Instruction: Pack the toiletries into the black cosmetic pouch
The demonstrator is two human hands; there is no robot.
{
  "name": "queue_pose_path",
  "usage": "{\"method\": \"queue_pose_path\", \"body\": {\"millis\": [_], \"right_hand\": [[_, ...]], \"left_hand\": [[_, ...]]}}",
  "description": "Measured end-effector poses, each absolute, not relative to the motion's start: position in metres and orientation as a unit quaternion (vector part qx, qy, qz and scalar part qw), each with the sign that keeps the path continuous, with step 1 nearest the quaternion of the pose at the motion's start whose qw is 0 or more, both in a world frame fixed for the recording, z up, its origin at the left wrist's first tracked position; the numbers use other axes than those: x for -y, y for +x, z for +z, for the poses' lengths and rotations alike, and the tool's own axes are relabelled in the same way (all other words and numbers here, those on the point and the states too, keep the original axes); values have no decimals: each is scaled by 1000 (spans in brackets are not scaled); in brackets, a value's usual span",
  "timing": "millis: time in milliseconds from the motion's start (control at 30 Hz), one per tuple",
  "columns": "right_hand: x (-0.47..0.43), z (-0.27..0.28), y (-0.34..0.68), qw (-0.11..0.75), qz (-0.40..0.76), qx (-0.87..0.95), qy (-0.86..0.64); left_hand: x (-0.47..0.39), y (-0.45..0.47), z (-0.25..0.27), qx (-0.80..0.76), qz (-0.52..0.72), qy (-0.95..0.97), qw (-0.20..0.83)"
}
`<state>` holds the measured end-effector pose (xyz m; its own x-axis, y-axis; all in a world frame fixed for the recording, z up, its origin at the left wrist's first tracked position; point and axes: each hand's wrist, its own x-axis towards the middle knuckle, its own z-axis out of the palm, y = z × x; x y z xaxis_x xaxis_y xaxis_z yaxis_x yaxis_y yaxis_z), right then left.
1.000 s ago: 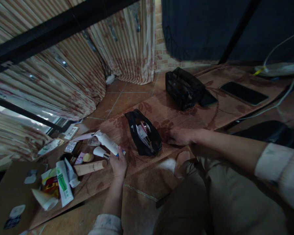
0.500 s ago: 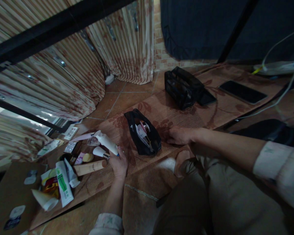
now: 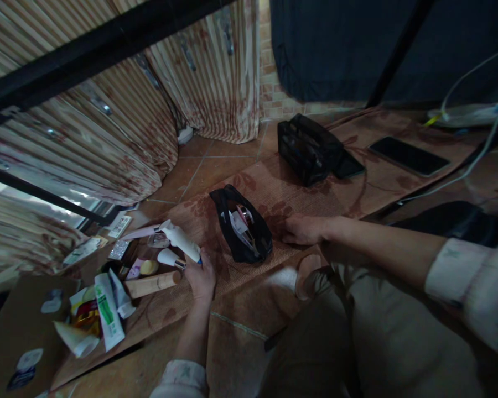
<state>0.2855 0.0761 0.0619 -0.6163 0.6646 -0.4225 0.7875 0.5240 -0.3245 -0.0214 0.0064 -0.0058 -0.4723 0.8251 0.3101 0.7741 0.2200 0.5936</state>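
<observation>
My left hand [image 3: 202,278] is closed round the lower end of a white tube [image 3: 178,239] with a blue end, low over the mat [image 3: 199,221]. A makeup brush [image 3: 170,257] with white bristles runs up to the same fingers; whether they grip it too, I cannot tell. My right hand [image 3: 305,229] rests on the mat with nothing visible in it, its fingers partly in shadow. Between my hands stands an unzipped black pouch [image 3: 257,251], with pinkish and white small items showing inside.
At left lie a green-and-white tube [image 3: 108,312], a wooden-looking stick [image 3: 151,284], a round yellowish item [image 3: 149,267] and a glittery case [image 3: 119,249], near a cardboard box [image 3: 20,326]. Further back are a black mesh bag [image 3: 307,152], a phone [image 3: 409,156] and a white cable [image 3: 467,171].
Almost nothing differs. Both hands, the tube, the brush and the pouch keep their places; only the view shifts slightly.
</observation>
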Motion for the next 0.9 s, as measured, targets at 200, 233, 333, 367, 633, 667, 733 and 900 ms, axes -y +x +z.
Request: {"method": "queue_pose_path", "body": {"millis": [200, 233, 333, 367, 633, 667, 733, 900], "right_hand": [[-75, 64, 285, 130, -241, -862, 427], [-75, 64, 285, 129, -243, -862, 427], [-74, 66, 285, 124, -245, -862, 425], [-74, 66, 285, 124, -244, -864, 422], [-75, 66, 286, 128, -252, -860, 425], [-75, 66, 286, 128, -252, -861, 423], [-76, 65, 286, 128, -248, -865, 418], [-75, 66, 285, 130, -236, -869, 416]], "left_hand": [[-7, -23, -7, -782, 344, 519, 22], [-7, -23, -7, -781, 345, 521, 21], [-7, -24, -8, -777, 351, 521, 26], [-7, -24, -9, -776, 352, 523, 28], [-7, -23, -7, -772, 350, 529, 42], [-7, -23, -7, -773, 349, 528, 44], [-7, -23, -6, -777, 346, 524, 48], [-8, -23, -7, -775, 350, 524, 56]]}}
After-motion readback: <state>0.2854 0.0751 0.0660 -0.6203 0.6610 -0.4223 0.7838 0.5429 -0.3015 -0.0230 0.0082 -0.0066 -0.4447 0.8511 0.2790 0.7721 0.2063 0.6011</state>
